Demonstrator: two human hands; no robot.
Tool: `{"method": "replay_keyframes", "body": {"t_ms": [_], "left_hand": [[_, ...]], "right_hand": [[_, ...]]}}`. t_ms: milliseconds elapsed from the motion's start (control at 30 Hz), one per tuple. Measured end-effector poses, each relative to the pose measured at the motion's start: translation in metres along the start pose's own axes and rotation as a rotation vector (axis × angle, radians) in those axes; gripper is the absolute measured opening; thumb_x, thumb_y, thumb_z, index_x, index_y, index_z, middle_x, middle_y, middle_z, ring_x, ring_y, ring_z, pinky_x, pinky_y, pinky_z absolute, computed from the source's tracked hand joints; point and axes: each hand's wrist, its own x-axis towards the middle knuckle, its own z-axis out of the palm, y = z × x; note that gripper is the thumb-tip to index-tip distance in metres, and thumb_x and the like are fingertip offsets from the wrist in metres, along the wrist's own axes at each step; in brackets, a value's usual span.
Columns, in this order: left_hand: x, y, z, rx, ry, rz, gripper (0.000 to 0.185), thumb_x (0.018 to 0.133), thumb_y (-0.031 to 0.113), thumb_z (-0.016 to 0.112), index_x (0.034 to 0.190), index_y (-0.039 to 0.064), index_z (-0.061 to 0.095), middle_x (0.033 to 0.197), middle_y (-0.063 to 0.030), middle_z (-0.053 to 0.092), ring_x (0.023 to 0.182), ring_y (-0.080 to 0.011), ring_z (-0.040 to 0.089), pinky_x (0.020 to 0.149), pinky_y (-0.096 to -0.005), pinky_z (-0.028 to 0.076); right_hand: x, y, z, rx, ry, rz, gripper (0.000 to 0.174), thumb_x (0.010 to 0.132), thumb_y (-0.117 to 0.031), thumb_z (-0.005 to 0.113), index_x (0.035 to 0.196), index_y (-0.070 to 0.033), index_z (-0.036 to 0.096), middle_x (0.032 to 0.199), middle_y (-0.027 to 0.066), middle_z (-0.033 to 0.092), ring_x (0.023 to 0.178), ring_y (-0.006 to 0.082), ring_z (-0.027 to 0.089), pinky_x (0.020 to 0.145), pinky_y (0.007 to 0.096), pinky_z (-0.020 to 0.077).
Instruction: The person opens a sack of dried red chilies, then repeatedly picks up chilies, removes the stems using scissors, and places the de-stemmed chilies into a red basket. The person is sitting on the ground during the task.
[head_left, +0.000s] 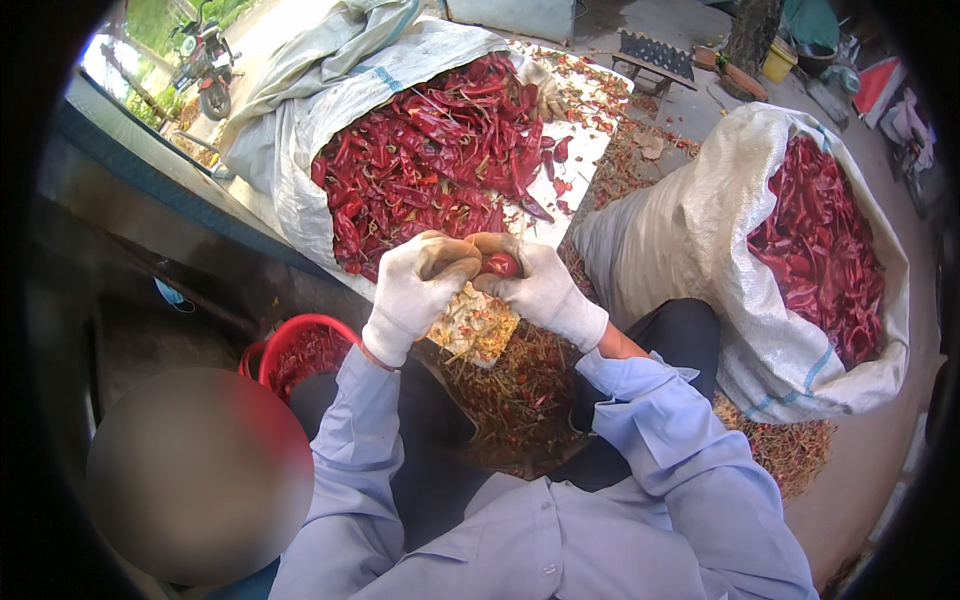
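Both of my hands wear white work gloves with brownish, stained fingers. In my right hand (551, 289) is a dried red chili pepper (500, 265), partly covered by the fingers. My left hand (412, 289) meets it at the fingertips, its fingers curled; whatever they may pinch is hidden. Just beyond the hands, a heap of dried red chili peppers (427, 150) spills from the mouth of a white woven sack (300, 172) lying on its side. The heap rests on a pale board (577, 165). Stem bits and yellow seeds (480, 330) cover the board's near end, below the hands.
An upright white woven sack (660, 232) of red chili pieces (821, 247) stands at my right. A red bucket (315, 322) with chilies is by my left knee. Stem litter (525, 397) covers the ground between my legs. Another glove (547, 90) lies beyond the heap. A low stool (656, 56) stands farther back.
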Motion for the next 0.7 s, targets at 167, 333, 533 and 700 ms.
{"method": "replay_keyframes", "body": {"t_ms": [167, 333, 533, 700], "left_hand": [[-0.001, 0.005, -0.002, -0.226, 0.105, -0.301, 0.013, 0.092, 0.002, 0.074, 0.102, -0.005, 0.074, 0.084, -0.0049, 0.074, 0.073, -0.0086, 0.066, 0.067, -0.0237, 0.052], [0.002, 0.001, -0.004, -0.187, -0.010, -0.280, 0.016, 0.092, 0.001, 0.073, 0.106, -0.007, 0.074, 0.088, -0.0078, 0.075, 0.076, -0.0099, 0.067, 0.070, -0.0249, 0.054], [0.000, -0.001, 0.001, -0.170, -0.002, -0.318, 0.018, 0.092, 0.005, 0.072, 0.106, -0.006, 0.075, 0.091, -0.0098, 0.076, 0.077, -0.0112, 0.070, 0.069, -0.0250, 0.056], [-0.002, 0.008, -0.001, -0.312, 0.089, -0.415, 0.020, 0.094, 0.013, 0.074, 0.104, -0.005, 0.075, 0.087, -0.0077, 0.076, 0.068, -0.0082, 0.067, 0.060, -0.0227, 0.054]], "right_hand": [[0.000, -0.001, -0.001, 0.088, -0.043, 0.099, 0.050, 0.086, -0.014, 0.080, 0.132, 0.000, 0.066, 0.119, 0.0173, 0.075, 0.110, 0.0203, 0.072, 0.096, 0.0334, 0.0548], [0.002, -0.002, 0.000, 0.005, 0.000, 0.006, 0.050, 0.085, -0.014, 0.082, 0.131, -0.001, 0.066, 0.117, 0.0143, 0.076, 0.107, 0.0188, 0.072, 0.094, 0.0326, 0.0553], [0.001, -0.005, 0.001, 0.115, -0.072, 0.128, 0.049, 0.086, -0.016, 0.083, 0.130, -0.001, 0.067, 0.116, 0.0150, 0.075, 0.108, 0.0185, 0.071, 0.095, 0.0327, 0.0546], [0.002, -0.008, -0.001, 0.140, -0.054, 0.081, 0.048, 0.087, -0.014, 0.083, 0.130, 0.000, 0.066, 0.116, 0.0134, 0.075, 0.109, 0.0146, 0.069, 0.096, 0.0315, 0.0534]]}}
